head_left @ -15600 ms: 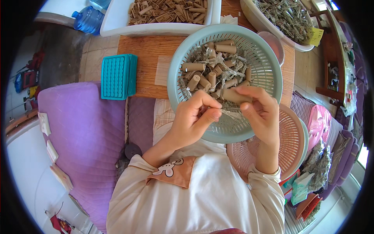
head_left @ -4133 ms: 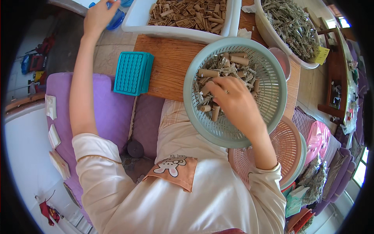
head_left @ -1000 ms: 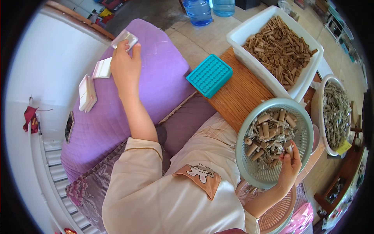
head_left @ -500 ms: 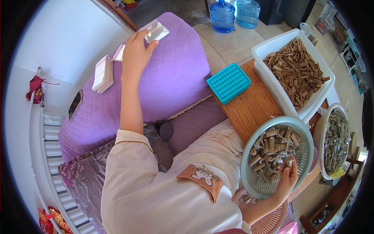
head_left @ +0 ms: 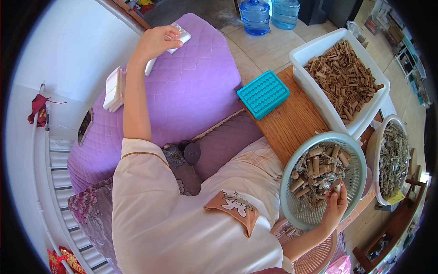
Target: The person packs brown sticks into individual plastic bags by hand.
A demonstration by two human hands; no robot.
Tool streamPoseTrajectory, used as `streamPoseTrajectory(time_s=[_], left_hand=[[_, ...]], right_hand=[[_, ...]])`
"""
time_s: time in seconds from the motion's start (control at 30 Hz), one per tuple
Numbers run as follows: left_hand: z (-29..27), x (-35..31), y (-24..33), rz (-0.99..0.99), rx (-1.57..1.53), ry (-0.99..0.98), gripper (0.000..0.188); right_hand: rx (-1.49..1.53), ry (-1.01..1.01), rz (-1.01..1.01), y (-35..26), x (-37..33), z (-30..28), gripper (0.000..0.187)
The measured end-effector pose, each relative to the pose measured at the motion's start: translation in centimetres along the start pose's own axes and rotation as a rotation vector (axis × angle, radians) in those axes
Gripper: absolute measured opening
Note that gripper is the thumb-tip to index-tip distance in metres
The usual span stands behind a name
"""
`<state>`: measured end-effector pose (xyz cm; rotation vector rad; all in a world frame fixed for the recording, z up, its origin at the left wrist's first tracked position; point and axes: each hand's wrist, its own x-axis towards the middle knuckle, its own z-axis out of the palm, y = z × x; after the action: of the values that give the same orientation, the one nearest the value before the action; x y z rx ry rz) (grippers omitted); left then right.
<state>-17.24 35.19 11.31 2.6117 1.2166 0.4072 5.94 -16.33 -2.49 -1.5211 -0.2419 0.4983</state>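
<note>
My left hand (head_left: pixel 155 43) is stretched out to the far end of the purple quilted cover (head_left: pixel 196 82). Its fingers are bent together at the edge of a stack of clear plastic bags (head_left: pixel 183 38); what lies between them is hidden. Over the near right side of a grey-green basket (head_left: pixel 286 182), my right hand (head_left: pixel 335 208) pinches a small brown roll (head_left: pixel 337 187), with something pale at its end. Similar brown rolls (head_left: pixel 315 166), tangled with clear wrapping, lie in the basket below. Another stack of bags (head_left: pixel 114 90) lies left of my left forearm.
A teal ridged box (head_left: pixel 263 95) sits on the wooden table (head_left: pixel 299 123). Beside it stands a white tub (head_left: pixel 296 59) of brown pieces. To the right is a round basin (head_left: pixel 376 155) of dry grey-green plant bits. A pink basket (head_left: pixel 315 253) stands below, and a dark round object (head_left: pixel 192 153) lies near my lap.
My left hand has shifted left, its fingers curling from spread to drawn together at the bag stack. My right hand stays over the basket with the roll. The whole view has shifted slightly.
</note>
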Motion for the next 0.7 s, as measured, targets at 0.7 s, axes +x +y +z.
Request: streamPoseTrajectory(time_s=[0.7], left_hand=[[0.2, 0.6, 0.3, 0.089, 0.202, -0.003, 0.028]], right_hand=[[0.22, -0.059, 0.069, 1.0, -0.2, -1.1, 0.04]])
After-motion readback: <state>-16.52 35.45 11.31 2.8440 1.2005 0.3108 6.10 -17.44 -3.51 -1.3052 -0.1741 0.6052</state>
